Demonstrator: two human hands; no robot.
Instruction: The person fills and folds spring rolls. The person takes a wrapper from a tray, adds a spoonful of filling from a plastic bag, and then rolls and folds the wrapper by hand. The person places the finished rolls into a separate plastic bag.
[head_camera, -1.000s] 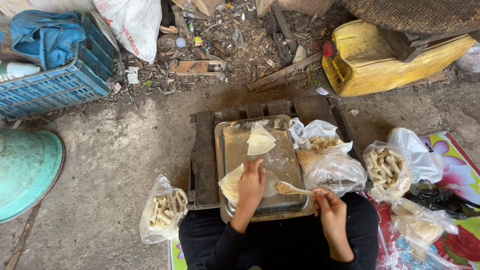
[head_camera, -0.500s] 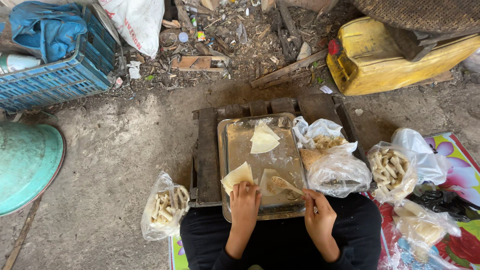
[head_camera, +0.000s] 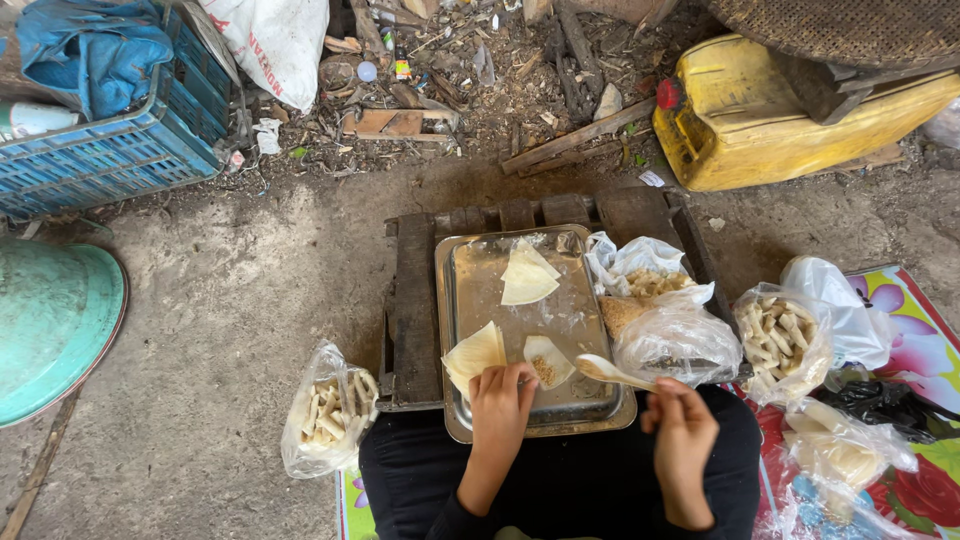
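A metal tray (head_camera: 480, 270) lies on a dark wooden pallet (head_camera: 415, 300) in front of my lap. My left hand (head_camera: 500, 395) presses its fingers on pale wrapper sheets at the tray's near edge: a stack of wrappers (head_camera: 472, 355) and a small wrapper with brown filling (head_camera: 547, 362). My right hand (head_camera: 680, 420) holds a pale spoon (head_camera: 610, 372) whose bowl points left over the tray. More folded wrappers (head_camera: 527, 275) rest at the tray's far end. A bag of filling (head_camera: 650, 290) sits just right of the tray.
Plastic bags of rolled pieces stand at the left (head_camera: 325, 420) and right (head_camera: 785, 335) of my legs. A blue crate (head_camera: 110, 150), a teal basin (head_camera: 50, 320), a yellow jerrycan (head_camera: 760, 110) and wood debris ring the dirt floor. A flowered mat (head_camera: 915, 330) lies at right.
My left hand slid down to the tray's near edge and a small wrapper now lies flat with filling on it. The right hand moved the spoon off the tray toward the right.
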